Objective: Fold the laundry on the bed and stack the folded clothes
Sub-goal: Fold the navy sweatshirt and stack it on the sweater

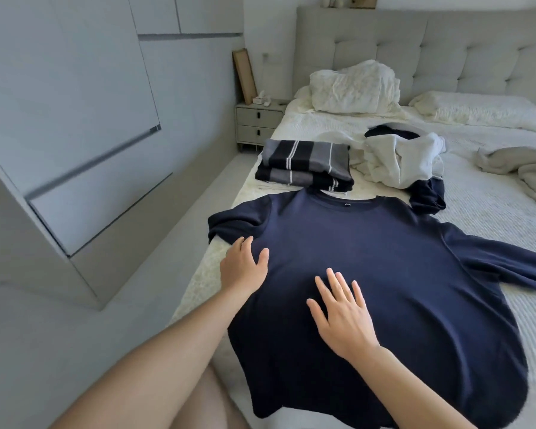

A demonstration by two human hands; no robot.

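A navy long-sleeved shirt [384, 274] lies spread flat on the bed [492, 218], collar away from me, its right sleeve stretched out to the right. My left hand [243, 267] rests flat on the shirt's left edge below the folded-in left sleeve, fingers straight. My right hand [341, 314] lies flat on the shirt's middle, fingers spread. Behind the collar sits a stack of folded striped clothes [304, 164]. A heap of unfolded white and dark laundry [403, 162] lies to its right.
A beige blanket [520, 171] is bunched at the right. Crumpled pillows [353, 88] lean on the padded headboard. A nightstand [257, 122] stands left of the bed, and grey wardrobe doors [75, 119] line the narrow aisle on the left.
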